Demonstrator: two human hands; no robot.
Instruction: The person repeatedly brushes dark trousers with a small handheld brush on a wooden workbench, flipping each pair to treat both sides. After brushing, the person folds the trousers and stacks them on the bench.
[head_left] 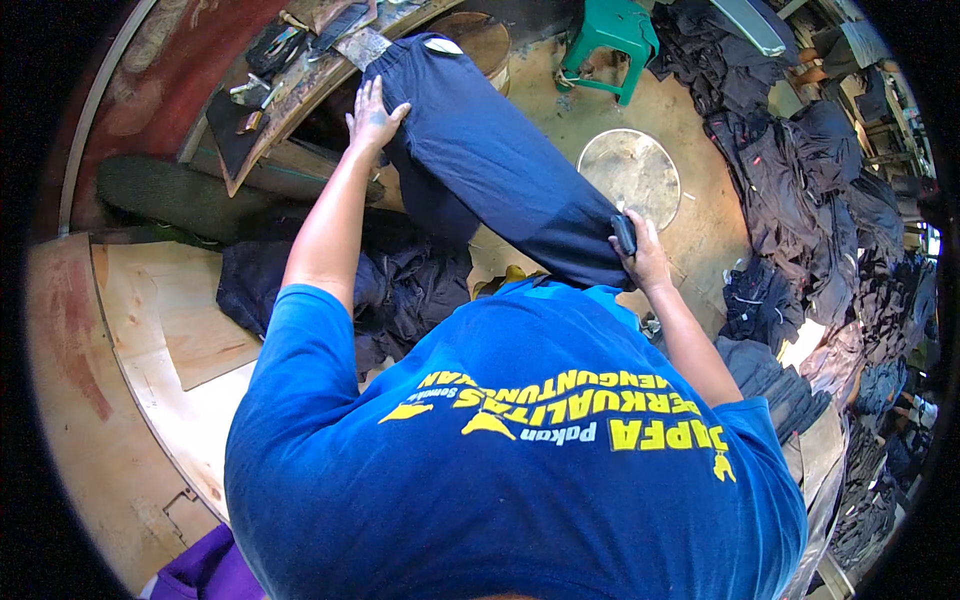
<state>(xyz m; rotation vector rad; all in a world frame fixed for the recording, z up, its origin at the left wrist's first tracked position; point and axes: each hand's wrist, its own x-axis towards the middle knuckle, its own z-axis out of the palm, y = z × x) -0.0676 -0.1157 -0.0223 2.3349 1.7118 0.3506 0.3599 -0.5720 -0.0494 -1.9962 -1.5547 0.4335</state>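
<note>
A pair of dark navy trousers point(490, 150) stretches diagonally in front of me, its gathered waistband at the upper left and its other end near my body. My left hand point(374, 118) lies open on the cloth's left edge below the waistband, fingers spread. At the lower right end, my right hand point(648, 256) is closed round a small black handheld tool point(624, 234) whose exact kind I cannot make out. That tool is against the edge of the cloth. A white patch point(443, 46) shows near the waistband.
A wooden workbench point(290, 115) with small tools stands at the upper left. Beyond the trousers are a green plastic stool point(612, 50) and a round pale disc point(630, 175) on the floor. Dark garments point(790, 190) heap along the right; more dark cloth point(400, 290) lies at my left.
</note>
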